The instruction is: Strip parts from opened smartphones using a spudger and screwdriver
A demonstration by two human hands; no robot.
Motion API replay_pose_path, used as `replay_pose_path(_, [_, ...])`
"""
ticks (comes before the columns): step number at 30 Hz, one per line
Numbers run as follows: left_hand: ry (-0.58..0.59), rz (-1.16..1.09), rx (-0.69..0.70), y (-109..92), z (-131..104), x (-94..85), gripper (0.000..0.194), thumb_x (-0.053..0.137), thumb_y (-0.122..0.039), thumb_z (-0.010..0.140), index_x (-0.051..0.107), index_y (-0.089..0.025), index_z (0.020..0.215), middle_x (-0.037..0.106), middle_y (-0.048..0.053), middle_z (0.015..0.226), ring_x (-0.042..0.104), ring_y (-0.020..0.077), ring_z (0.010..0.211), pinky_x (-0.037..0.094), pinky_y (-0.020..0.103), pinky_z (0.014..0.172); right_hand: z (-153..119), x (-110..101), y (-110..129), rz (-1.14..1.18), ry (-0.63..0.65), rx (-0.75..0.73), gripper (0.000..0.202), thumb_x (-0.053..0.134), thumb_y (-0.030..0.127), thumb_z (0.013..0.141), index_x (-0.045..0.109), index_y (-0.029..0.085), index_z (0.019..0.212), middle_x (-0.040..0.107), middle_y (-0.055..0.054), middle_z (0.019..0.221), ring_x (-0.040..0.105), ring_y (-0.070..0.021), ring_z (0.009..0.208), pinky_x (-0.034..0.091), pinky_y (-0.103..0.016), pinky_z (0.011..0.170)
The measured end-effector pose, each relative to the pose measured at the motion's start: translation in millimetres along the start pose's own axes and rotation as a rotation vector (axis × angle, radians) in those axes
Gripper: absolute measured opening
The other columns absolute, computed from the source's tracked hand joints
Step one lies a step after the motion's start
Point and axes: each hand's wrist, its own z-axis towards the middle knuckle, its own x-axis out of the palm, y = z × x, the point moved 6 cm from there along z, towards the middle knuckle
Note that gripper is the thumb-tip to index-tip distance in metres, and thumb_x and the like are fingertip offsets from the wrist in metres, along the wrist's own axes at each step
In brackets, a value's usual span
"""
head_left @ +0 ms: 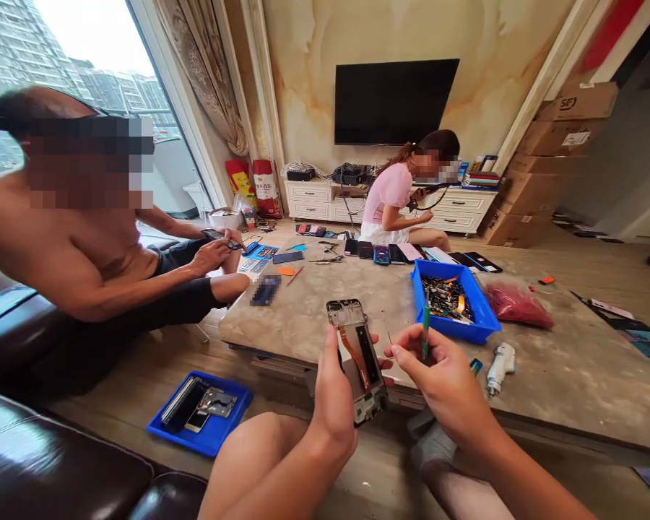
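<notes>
An opened phone frame, with its inner parts and an orange-brown ribbon cable showing, is held upright and slightly tilted by my left hand. The thumb lies along its left edge and fingertips show at its right edge. Just right of the phone, my right hand is closed round a green-handled tool. A thin wire-like piece sticks out by its thumb and forefinger, a little apart from the phone. Behind that hand, a blue bin full of small cables and parts stands on the stone-topped table.
A white power tool and a red bag lie at the table's right. Phones line its far edge. A blue tray with phone parts sits on the floor at left. One person sits left, another beyond the table.
</notes>
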Motion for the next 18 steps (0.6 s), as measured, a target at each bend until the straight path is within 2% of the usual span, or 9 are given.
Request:
replay_pose_path(2, [-0.065,0.031,0.046,-6.5,3.9,-4.2,0.065,0.046,-0.069,0.095,0.071,-0.013,0.117,0.076,0.014,0.102,0.074,0.0227,0.075,0.058,0.032,0.067,1.9,-0.7,-5.3,-0.014,0.033,0.03,0.051,0.087,0.053,0.073,0.068,0.018,0.105,0.074,-0.008,0.085,0.072,-0.0231,0.083,0.06,-0.029,0.074])
replay_pose_path(4, [-0.12,0.056,0.069,-14.1,8.2,-8.4,0.068,0.04,-0.07,0.097,0.07,-0.012,0.114,0.075,0.012,0.09,0.07,0.0198,0.064,0.056,0.03,0.062,3.7,-5.5,-12.0,-0.077,0.052,0.045,0.059,0.087,0.058,0.073,0.073,0.018,0.113,0.077,-0.011,0.093,0.073,-0.0242,0.088,0.058,-0.028,0.076])
replay_pose_path(7, [-0.161,0.053,0.054,-27.1,13.8,-11.9,0.076,0.03,-0.074,0.096,0.07,-0.011,0.108,0.07,0.008,0.07,0.064,0.0169,0.052,0.052,0.027,0.054,6.0,-21.5,-16.8,-0.175,-0.001,-0.001,0.058,0.085,0.065,0.072,0.081,0.017,0.103,0.076,-0.011,0.096,0.064,-0.0166,0.068,0.047,-0.021,0.055])
replay_pose_path(10, [-0.131,0.034,-0.016,-36.0,15.1,-8.5,0.079,0.018,-0.07,0.1,0.07,-0.01,0.101,0.067,0.008,0.065,0.064,0.0177,0.052,0.052,0.028,0.053,5.2,-31.9,-13.2,-0.251,-0.018,-0.03,0.062,0.079,0.067,0.081,0.078,0.017,0.117,0.072,-0.009,0.089,0.051,-0.0104,0.058,0.036,-0.021,0.048])
replay_pose_path(12, [-0.101,0.025,-0.069,-38.2,12.9,-5.6,0.075,0.02,-0.065,0.102,0.071,-0.01,0.1,0.068,0.009,0.07,0.065,0.018,0.055,0.054,0.028,0.054,2.7,-27.7,-9.5,-0.345,0.037,-0.004,0.072,0.074,0.07,0.084,0.069,0.019,0.135,0.066,-0.006,0.077,0.05,-0.0113,0.057,0.034,-0.022,0.048])
replay_pose_path(14, [-0.061,0.058,-0.102,-39.8,8.9,-3.8,0.062,0.036,-0.061,0.102,0.072,-0.011,0.106,0.075,0.011,0.085,0.069,0.0198,0.062,0.057,0.03,0.058,-1.4,-17.4,-6.7,-0.467,0.076,0.027,0.088,0.073,0.078,0.08,0.061,0.022,0.146,0.06,-0.003,0.066,0.044,-0.0107,0.051,0.028,-0.023,0.045])
replay_pose_path(16, [0.057,0.287,-0.077,-44.4,2.4,0.3,0.062,0.037,-0.062,0.102,0.07,-0.012,0.119,0.077,0.015,0.104,0.074,0.0254,0.074,0.058,0.036,0.062,-7.1,-3.9,-4.7,-0.533,0.093,0.028,0.084,0.072,0.08,0.078,0.067,0.021,0.138,0.061,-0.004,0.068,0.043,-0.0094,0.052,0.025,-0.023,0.046])
replay_pose_path(18, [0.085,0.481,-0.045,-50.6,-7.6,-2.0,0.069,0.034,-0.064,0.101,0.065,-0.008,0.128,0.074,0.021,0.116,0.076,0.034,0.086,0.057,0.042,0.064,-13.7,8.7,-4.4,-0.545,0.099,0.01,0.068,0.073,0.074,0.081,0.076,0.017,0.118,0.063,-0.005,0.073,0.046,-0.0089,0.057,0.027,-0.023,0.049])
